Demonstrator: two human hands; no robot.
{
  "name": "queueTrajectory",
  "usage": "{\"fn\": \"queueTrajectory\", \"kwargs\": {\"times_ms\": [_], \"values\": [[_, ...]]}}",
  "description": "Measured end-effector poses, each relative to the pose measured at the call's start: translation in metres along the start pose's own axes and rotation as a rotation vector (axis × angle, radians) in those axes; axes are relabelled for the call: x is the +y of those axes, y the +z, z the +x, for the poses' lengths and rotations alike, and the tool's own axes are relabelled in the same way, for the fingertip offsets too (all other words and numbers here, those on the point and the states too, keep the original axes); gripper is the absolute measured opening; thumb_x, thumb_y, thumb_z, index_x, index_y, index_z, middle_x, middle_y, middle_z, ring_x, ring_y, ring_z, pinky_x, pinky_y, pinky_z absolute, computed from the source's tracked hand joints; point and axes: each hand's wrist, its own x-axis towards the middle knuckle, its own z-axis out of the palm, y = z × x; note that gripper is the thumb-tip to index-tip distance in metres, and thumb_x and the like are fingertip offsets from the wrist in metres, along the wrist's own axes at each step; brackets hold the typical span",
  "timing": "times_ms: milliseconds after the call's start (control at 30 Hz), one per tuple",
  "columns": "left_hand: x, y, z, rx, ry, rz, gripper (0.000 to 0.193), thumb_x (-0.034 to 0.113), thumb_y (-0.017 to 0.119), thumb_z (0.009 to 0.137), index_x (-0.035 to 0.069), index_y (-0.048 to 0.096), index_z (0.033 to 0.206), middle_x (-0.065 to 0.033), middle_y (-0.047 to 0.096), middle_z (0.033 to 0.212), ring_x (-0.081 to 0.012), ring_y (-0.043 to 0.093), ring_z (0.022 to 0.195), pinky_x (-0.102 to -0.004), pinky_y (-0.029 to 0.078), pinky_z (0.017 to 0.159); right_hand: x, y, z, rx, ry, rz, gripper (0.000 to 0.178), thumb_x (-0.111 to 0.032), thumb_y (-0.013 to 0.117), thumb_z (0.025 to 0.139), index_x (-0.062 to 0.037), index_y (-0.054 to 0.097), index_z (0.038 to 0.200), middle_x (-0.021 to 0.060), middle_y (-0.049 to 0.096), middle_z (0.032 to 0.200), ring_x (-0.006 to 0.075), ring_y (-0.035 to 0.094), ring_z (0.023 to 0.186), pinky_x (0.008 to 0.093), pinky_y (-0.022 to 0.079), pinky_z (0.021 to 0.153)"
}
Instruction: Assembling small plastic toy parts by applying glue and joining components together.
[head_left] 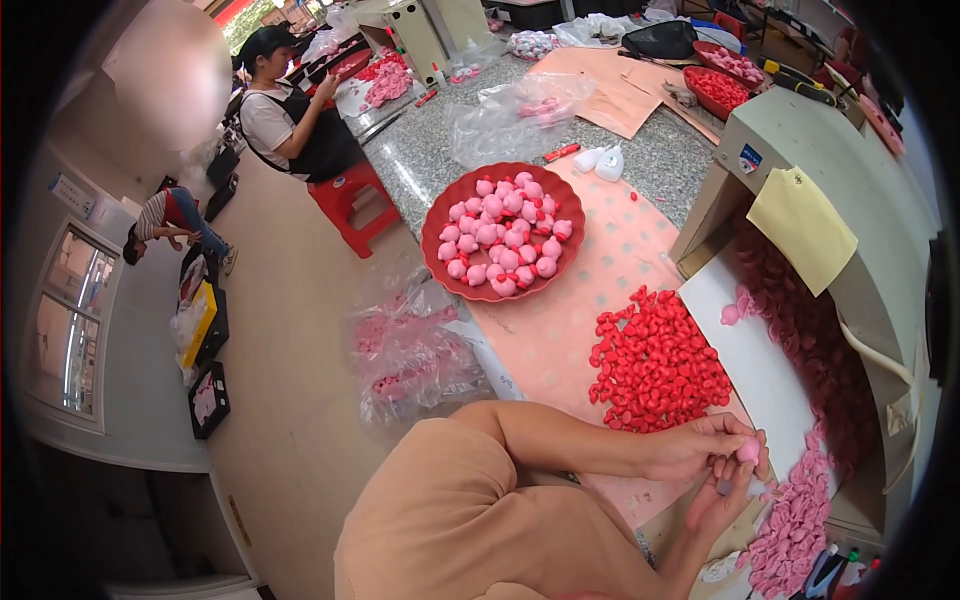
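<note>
A small round pink piece (pixel 748 450), soft-looking and bulb-shaped, is pinched at the tips of both my hands. My left hand (pixel 695 447) comes in from above, its thumb and fingers closed at the piece. From below, my right hand (pixel 722 500) has its fingers closed around the other side; a greyish wrap shows on one finger. Just beyond my left hand lies a heap of small red pieces (pixel 655 365) on the pink patterned sheet (pixel 545 345). Beside my right hand is a pile of flat pink pieces (pixel 795 525).
A red scalloped bowl (pixel 435 205) holds pink balls with red parts. A grey-green machine housing (pixel 815 140) with a yellow note (pixel 802 228) stands at right. Bagged pink pieces (pixel 410 350) are left of the table. One person (pixel 285 125) sits on a red stool; another (pixel 185 220) bends over.
</note>
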Motion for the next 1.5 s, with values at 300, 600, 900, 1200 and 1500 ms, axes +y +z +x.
{"fn": "queueTrajectory", "kwargs": {"times_ms": [300,600,900,1200,1500], "values": [[-0.005,-0.002,0.001,0.012,0.023,-0.020,0.011,0.021,0.052,0.094,0.015,0.052,0.103,-0.0023,0.056,0.100,-0.0111,0.051,0.081,-0.0248,0.041,0.069,-0.001,-0.002,0.000,-0.051,0.014,-0.018,0.043,-0.021,0.049,0.095,-0.0021,0.038,0.132,0.0074,0.045,0.131,0.0099,0.047,0.100,0.0260,0.039,0.087],[-0.004,-0.003,0.002,-0.006,0.030,-0.015,0.010,0.020,0.051,0.095,0.015,0.053,0.104,-0.0028,0.058,0.101,-0.0110,0.052,0.080,-0.0246,0.042,0.069,-0.001,0.005,0.000,0.072,-0.032,-0.052,0.042,-0.021,0.052,0.092,0.0017,0.043,0.127,0.0101,0.045,0.130,0.0069,0.043,0.086,0.0211,0.037,0.072],[-0.006,-0.003,0.002,-0.005,0.048,-0.045,0.012,0.019,0.052,0.094,0.012,0.054,0.103,-0.0024,0.059,0.099,-0.0115,0.053,0.077,-0.0256,0.043,0.068,-0.001,-0.001,0.001,0.027,0.041,-0.024,0.045,-0.020,0.049,0.095,0.0007,0.039,0.133,0.0011,0.051,0.100,0.0053,0.039,0.078,0.0218,0.035,0.071],[0.001,0.003,0.001,0.022,0.021,-0.025,0.012,0.019,0.052,0.094,0.013,0.053,0.105,-0.0020,0.058,0.095,-0.0115,0.052,0.076,-0.0256,0.043,0.068,0.001,-0.004,0.002,0.042,-0.014,-0.063,0.044,-0.021,0.052,0.092,0.0028,0.042,0.128,0.0096,0.045,0.129,0.0082,0.046,0.093,0.0227,0.039,0.076],[-0.003,0.001,0.000,0.037,0.039,-0.029,0.013,0.019,0.052,0.094,0.011,0.052,0.104,-0.0020,0.057,0.094,-0.0117,0.053,0.075,-0.0253,0.043,0.068,-0.001,-0.004,0.000,-0.063,-0.018,-0.001,0.038,-0.018,0.049,0.095,-0.0029,0.042,0.129,0.0092,0.042,0.136,0.0105,0.047,0.100,0.0252,0.040,0.083]]}}
